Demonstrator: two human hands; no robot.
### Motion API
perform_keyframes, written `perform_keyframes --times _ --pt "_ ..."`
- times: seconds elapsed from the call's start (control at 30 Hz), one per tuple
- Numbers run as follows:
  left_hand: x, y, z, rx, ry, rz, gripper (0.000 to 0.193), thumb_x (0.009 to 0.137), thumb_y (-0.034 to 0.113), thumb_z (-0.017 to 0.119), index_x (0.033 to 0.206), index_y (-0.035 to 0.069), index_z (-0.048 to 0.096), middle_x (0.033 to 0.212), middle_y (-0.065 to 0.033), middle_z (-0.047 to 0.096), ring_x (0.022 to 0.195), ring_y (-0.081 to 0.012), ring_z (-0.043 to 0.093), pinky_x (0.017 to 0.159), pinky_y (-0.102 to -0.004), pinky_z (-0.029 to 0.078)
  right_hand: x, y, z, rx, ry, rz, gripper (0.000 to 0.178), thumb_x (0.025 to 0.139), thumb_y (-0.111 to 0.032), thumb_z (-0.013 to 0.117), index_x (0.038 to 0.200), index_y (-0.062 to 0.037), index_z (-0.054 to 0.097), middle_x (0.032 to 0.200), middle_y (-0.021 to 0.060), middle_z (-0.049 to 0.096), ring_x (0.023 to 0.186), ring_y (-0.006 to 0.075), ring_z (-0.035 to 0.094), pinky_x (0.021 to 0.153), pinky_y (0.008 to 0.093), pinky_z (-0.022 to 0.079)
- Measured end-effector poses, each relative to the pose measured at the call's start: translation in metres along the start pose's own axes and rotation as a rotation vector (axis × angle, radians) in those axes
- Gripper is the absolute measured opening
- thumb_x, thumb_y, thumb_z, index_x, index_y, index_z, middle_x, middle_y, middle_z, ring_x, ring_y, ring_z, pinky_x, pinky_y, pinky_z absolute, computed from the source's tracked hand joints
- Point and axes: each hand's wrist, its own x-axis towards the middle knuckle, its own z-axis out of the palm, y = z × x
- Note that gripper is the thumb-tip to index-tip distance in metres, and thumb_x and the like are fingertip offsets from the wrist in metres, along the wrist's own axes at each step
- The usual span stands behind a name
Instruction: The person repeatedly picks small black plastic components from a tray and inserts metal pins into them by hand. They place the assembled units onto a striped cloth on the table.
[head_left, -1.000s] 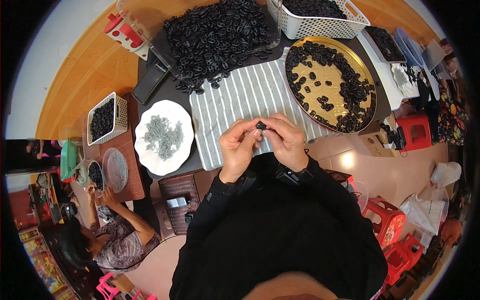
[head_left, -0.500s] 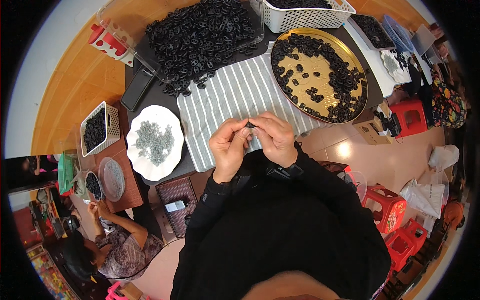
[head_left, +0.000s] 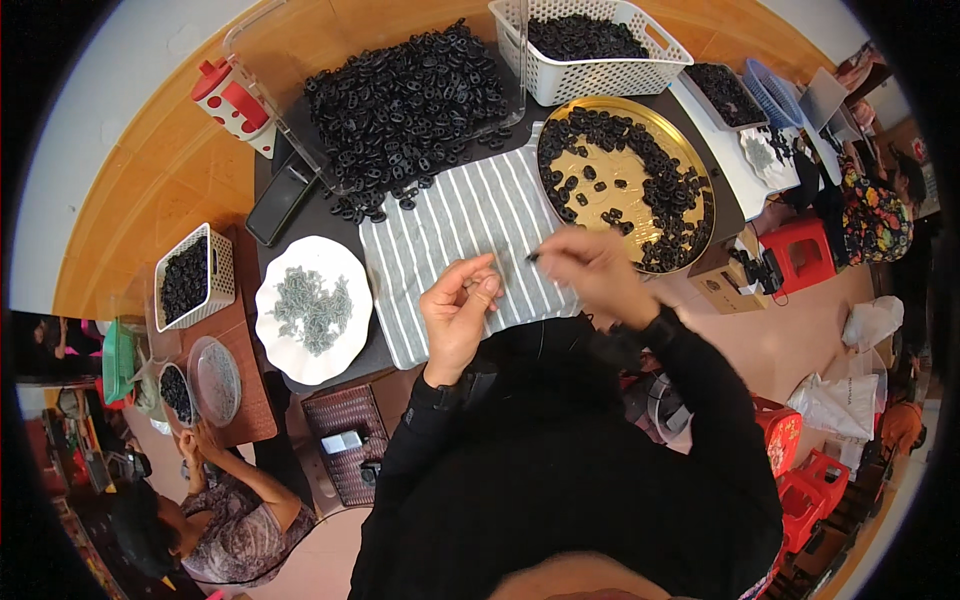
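Over the grey-and-white striped cloth (head_left: 455, 215), my left hand (head_left: 460, 310) is curled closed, thumb against the bent fingers. Whatever it may hold is hidden. To its right, my right hand (head_left: 598, 272), smeared by motion, pinches a small black plastic piece (head_left: 533, 256) at its fingertips. Beyond that hand lies a round gold tray (head_left: 600, 190) with many small black pieces around its rim. A heap of black two-holed pieces (head_left: 405, 100) spills from a clear bin at the cloth's far edge. Left of the cloth, a white scalloped plate (head_left: 345, 365) carries small grey springs (head_left: 312, 308).
A black phone-like case (head_left: 281, 200) and a red-and-white dotted container (head_left: 232, 105) stand far left. White baskets (head_left: 600, 80) of black pieces sit at the back and left. A co-worker (head_left: 235, 520) works at lower left. Red stools (head_left: 800, 258) stand right.
My hands, together at the fingertips before, are now apart. The right one has moved right with a black piece; the left stays over the cloth. The view has shifted slightly.
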Motion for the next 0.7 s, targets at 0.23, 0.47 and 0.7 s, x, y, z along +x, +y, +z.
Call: perform_keyframes --times 0.23,0.47,0.7 --pt "0.000 0.001 0.000 0.045 -0.005 -0.016 0.025 0.090 -0.002 0.062 0.115 -0.001 0.065 0.089 -0.0065 0.064 0.074 -0.0121 0.060 0.061 -0.0224 0.047 0.122 -0.072 -0.127 -0.055 0.318 -0.119 0.030 0.091 -0.012 0.061 0.117 0.0016 0.061 0.087 0.0041 0.067 0.072 0.0093 0.061 0.064 0.0215 0.050" --pt "0.000 0.001 0.002 0.073 -0.048 -0.010 0.025 0.090 -0.005 0.060 0.114 -0.002 0.065 0.090 -0.0046 0.059 0.075 -0.0090 0.057 0.061 -0.0211 0.045 0.095 0.009 -0.158 -0.966 -0.068 0.121 0.026 0.079 -0.011 0.071 0.101 0.0026 0.066 0.079 0.0087 0.065 0.070 0.0166 0.061 0.062 0.0298 0.048" --pt "0.000 0.002 0.000 0.071 -0.008 -0.048 0.024 0.090 -0.005 0.059 0.113 -0.002 0.065 0.088 -0.0044 0.059 0.074 -0.0094 0.057 0.061 -0.0210 0.045 0.103 0.024 -0.112 -1.058 -0.215 -0.029 0.024 0.071 -0.011 0.072 0.093 -0.0014 0.066 0.090 0.0194 0.065 0.088 0.0362 0.063 0.077 0.0420 0.050"
